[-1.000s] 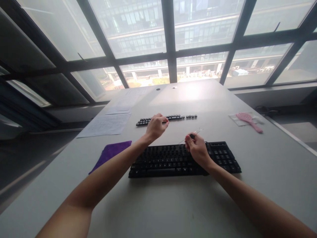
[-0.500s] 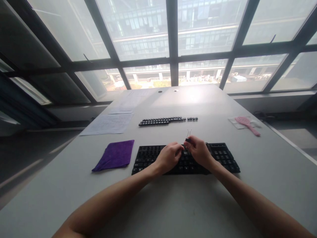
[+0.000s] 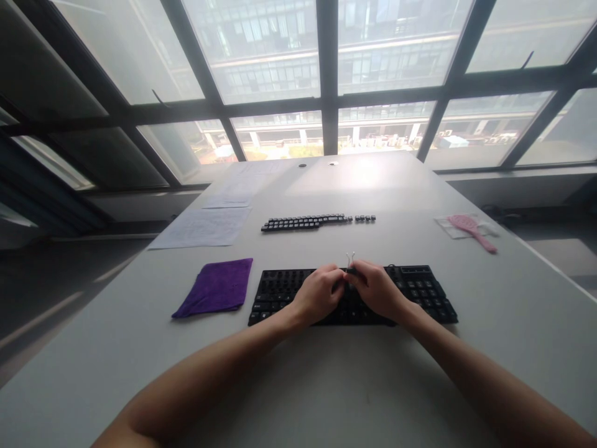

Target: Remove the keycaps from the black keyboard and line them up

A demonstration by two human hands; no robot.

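A black keyboard lies before me, its upper left rows stripped of keycaps. My right hand is closed round a keycap puller with a dark handle; its two thin wire prongs point up and away from me. My left hand is closed above the keyboard's middle, its fingertips meeting those of my right hand by the puller. What the left fingers pinch, if anything, is hidden. Beyond the keyboard, removed black keycaps stand in neat rows on the table.
A folded purple cloth lies left of the keyboard on the white table. Paper sheets are spread at the far left. A pink hairbrush rests on a clear plastic bag at the right. Large windows stand behind the table.
My right hand has come slightly left and down, bringing the puller against my left fingertips. The prongs have tilted a little to the left. The view has shifted slightly.
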